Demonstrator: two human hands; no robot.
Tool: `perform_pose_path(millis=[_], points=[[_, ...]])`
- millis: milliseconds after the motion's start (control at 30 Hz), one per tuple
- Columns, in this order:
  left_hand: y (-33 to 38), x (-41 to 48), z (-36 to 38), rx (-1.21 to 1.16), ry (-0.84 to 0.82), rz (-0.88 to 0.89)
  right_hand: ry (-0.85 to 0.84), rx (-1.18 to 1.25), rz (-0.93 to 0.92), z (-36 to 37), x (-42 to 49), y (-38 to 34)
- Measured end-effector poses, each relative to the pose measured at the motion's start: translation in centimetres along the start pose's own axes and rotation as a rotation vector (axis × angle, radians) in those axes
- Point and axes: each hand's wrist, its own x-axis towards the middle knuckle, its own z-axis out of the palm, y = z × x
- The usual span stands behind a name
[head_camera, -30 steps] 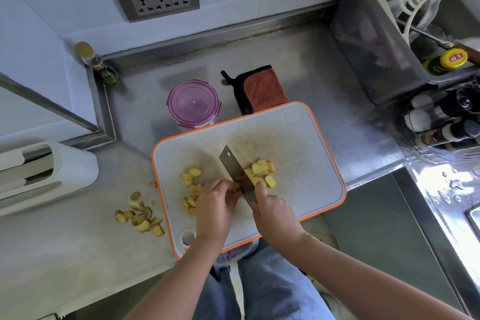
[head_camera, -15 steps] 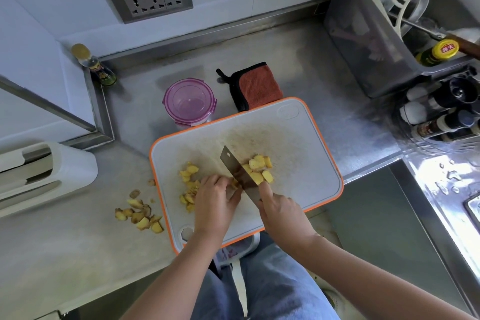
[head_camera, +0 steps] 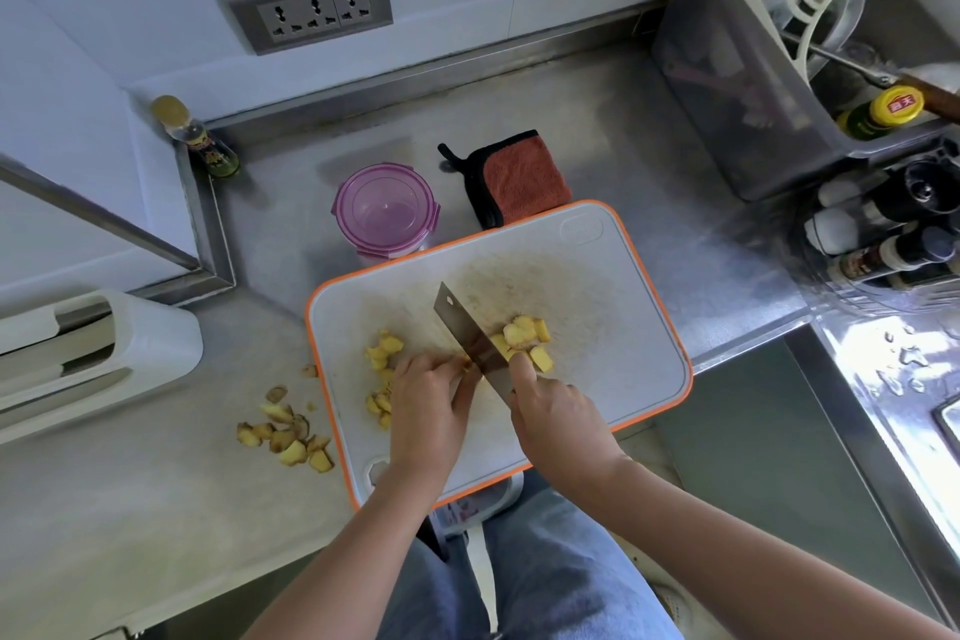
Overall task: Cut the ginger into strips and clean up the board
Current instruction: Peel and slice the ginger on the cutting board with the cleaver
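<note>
Ginger trimmings (head_camera: 283, 437) lie on the counter (head_camera: 130, 509), just left of the orange-rimmed cutting board (head_camera: 613, 379). On the board, a left heap of cut ginger (head_camera: 382, 353) sits beside the left hand (head_camera: 426, 411). That hand's fingers are curled down and pressed together over a ginger piece (head_camera: 464, 364), of which only a sliver shows, with the knuckles close against the knife (head_camera: 467, 333). The blade stands tilted, tip toward the far left, its edge down at the fingertips. A right heap of ginger chunks (head_camera: 524, 335) lies against the blade's other face. The right hand (head_camera: 558, 413) wraps the handle, forefinger laid straight along the blade. Principal hazard: the small piece offers little to hold, so a slip or roll could bring the edge onto the left fingertips. Chunks crowding the blade may scatter. The board's near edge appears to overhang the counter, so heavy pressure there could tip it.
</note>
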Motion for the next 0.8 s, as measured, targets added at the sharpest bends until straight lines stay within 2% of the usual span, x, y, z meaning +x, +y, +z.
perform_pose_path(millis=[567, 800], points=[[1.2, -0.3, 0.7, -0.054, -0.013, -0.123, -0.031, 0.015, 0.014, 0.0, 0.1, -0.3], [1.2, 0.0, 1.0, -0.054, -0.026, -0.157, 0.014, 0.039, -0.009, 0.4, 2.2, -1.0]])
